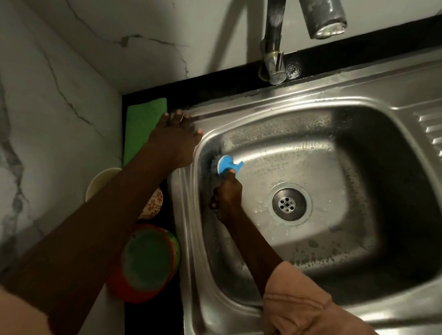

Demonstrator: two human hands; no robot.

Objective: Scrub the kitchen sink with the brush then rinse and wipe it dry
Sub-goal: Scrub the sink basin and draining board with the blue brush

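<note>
The brush (227, 165) is gripped by the right hand (226, 199) and pressed against the left wall of the sink (360, 310), its bristles largely hidden behind the blue head. The left hand (174, 140) is laid flat, fingers spread, on the sink's far-left rim, just beside a green cloth (143, 123). The tap (274, 55) is cut off at the top edge, and a cup (97, 184) and bowls (147, 263) on the left are partly hidden under the left forearm.

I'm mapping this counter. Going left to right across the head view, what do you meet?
White cup → folded green cloth → left hand resting on the steel sink's rim → blue-handled scrub brush → round steel drain strainer → ribbed drainboard.
</note>
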